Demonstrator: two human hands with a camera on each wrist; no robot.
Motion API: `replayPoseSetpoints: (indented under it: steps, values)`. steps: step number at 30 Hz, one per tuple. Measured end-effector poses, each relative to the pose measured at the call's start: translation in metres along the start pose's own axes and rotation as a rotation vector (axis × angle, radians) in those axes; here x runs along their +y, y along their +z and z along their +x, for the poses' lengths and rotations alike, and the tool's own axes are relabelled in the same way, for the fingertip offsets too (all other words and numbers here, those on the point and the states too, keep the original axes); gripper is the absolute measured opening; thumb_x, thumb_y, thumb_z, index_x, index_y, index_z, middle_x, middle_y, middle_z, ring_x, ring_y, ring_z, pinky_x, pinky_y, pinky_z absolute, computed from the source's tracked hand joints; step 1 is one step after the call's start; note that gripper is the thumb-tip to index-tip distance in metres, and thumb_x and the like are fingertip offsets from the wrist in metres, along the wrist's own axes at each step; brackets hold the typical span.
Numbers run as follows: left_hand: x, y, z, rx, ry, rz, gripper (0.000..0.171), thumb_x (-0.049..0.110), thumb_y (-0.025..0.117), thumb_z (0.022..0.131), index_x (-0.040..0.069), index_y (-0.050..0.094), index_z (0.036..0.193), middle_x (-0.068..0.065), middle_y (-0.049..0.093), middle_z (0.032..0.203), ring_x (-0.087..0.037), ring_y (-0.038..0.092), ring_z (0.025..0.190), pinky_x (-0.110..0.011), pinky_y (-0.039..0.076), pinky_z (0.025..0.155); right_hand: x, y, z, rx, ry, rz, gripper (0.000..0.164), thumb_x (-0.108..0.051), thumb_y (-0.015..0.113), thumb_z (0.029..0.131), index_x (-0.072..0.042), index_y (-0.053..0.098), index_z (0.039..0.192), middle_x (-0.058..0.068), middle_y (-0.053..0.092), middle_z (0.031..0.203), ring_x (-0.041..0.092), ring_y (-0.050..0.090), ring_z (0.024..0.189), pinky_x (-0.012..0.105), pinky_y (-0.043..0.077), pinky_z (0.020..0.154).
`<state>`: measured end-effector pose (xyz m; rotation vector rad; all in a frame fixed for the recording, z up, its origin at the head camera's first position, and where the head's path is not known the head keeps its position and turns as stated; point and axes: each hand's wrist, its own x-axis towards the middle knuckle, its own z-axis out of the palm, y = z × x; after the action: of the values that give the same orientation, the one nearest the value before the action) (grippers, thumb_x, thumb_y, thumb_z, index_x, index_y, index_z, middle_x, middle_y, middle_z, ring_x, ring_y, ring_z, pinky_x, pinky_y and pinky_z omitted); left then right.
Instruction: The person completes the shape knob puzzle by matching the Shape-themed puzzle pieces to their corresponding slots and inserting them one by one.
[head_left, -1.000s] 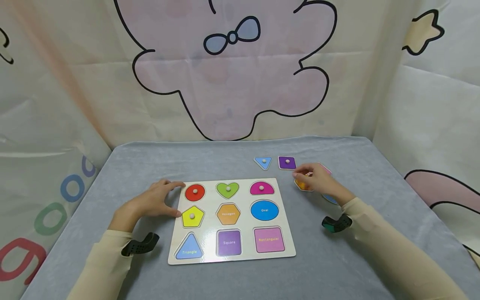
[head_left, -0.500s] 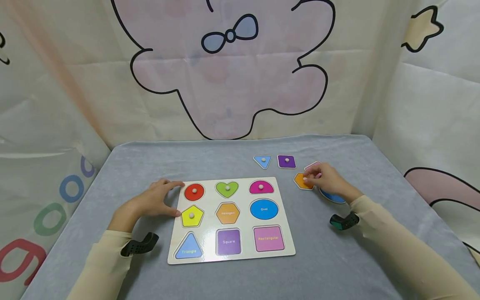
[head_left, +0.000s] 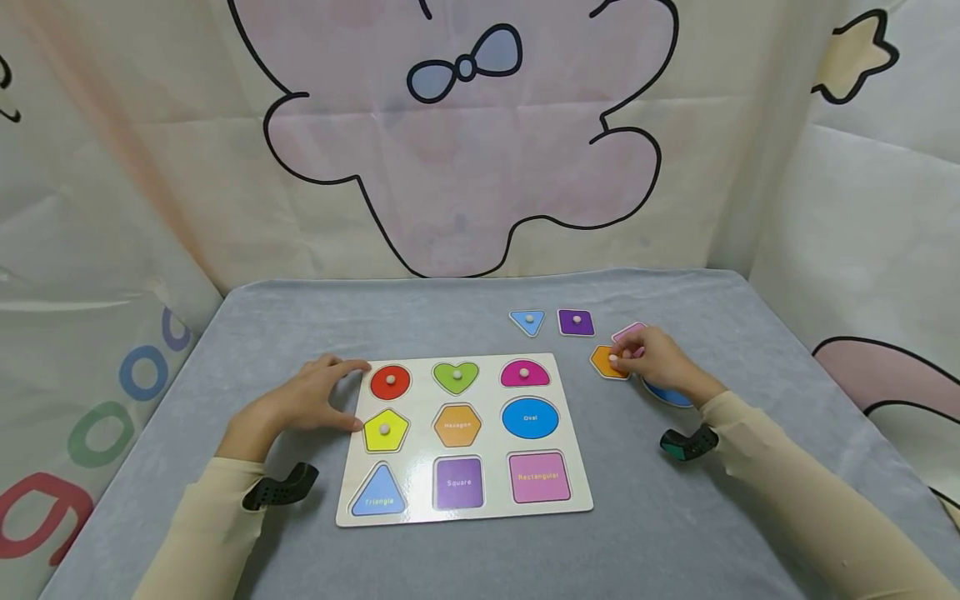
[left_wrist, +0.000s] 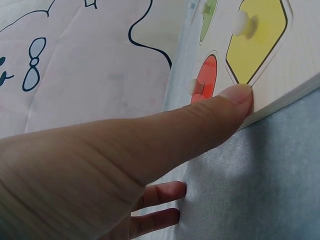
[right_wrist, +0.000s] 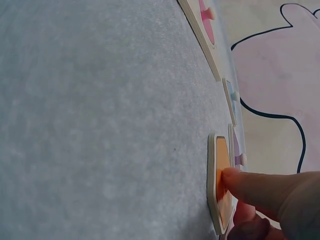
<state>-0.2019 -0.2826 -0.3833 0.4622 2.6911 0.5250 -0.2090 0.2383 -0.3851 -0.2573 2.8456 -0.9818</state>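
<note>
A white shape-puzzle board (head_left: pixel 405 521) lies flat on the table. My left hand (head_left: pixel 288 408) rests at its left edge, index finger at the top-left corner. In the left wrist view the thumb (left_wrist: pixel 235 97) touches the board's edge just below the yellow pentagon (left_wrist: pixel 270 30). My right hand (head_left: pixel 656 362) pinches at the middle of an orange hexagon piece (head_left: pixel 602 364), whose knob is hidden by the fingers. The right wrist view has the thumb (right_wrist: pixel 240 180) against the hexagon's orange face. Behind that hand lie a partly hidden pink piece (head_left: pixel 624 332) and a blue oval piece (head_left: pixel 671 396).
A light blue triangle piece (head_left: pixel 527 322) and a purple square piece (head_left: pixel 576 322) lie behind the board. Red circle (head_left: pixel 390 382), green heart (head_left: pixel 455 378) and magenta half-circle (head_left: pixel 525 373) pieces sit in their slots. A printed cloth wall (head_left: pixel 465 167) stands behind the table.
My right hand has shifted slightly right, uncovering more of the orange hexagon, the pink piece and the blue oval. The left hand and the board have stayed in place.
</note>
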Motion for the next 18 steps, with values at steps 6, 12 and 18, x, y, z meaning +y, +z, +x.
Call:
replayPoseSetpoints:
  steps: [6, 12, 18]
  values:
    - [-0.0006, 0.0004, 0.0003, 0.002, -0.004, -0.001, 0.088, 0.038, 0.089, 0.074, 0.017, 0.048, 0.148, -0.026, 0.045, 0.145, -0.045, 0.042, 0.127, -0.069, 0.046, 0.101, -0.0002, 0.0004, 0.0013, -0.008, 0.012, -0.013, 0.014, -0.007, 0.074, 0.091, 0.006, 0.073, 0.095, 0.006, 0.059, 0.075, 0.012, 0.049, 0.068, 0.021, 0.041, 0.059]
    - [-0.0005, 0.0009, 0.0004, 0.001, -0.01, 0.005, 0.088, 0.039, 0.089, 0.074, 0.017, 0.048, 0.148, -0.027, 0.044, 0.146, -0.045, 0.041, 0.128, -0.07, 0.045, 0.101, -0.0015, 0.0001, 0.0014, -0.002, 0.014, -0.014, 0.012, -0.007, 0.073, 0.091, 0.005, 0.073, 0.094, 0.007, 0.059, 0.076, 0.013, 0.05, 0.07, 0.02, 0.042, 0.06]
    - [0.0002, -0.0002, -0.0005, 0.001, -0.004, 0.0, 0.088, 0.04, 0.089, 0.073, 0.017, 0.048, 0.148, -0.026, 0.045, 0.145, -0.044, 0.042, 0.127, -0.069, 0.046, 0.101, -0.0059, -0.0013, 0.0006, 0.012, 0.007, -0.009, 0.012, -0.007, 0.073, 0.091, 0.004, 0.073, 0.094, 0.01, 0.06, 0.084, 0.016, 0.05, 0.078, 0.02, 0.042, 0.065]
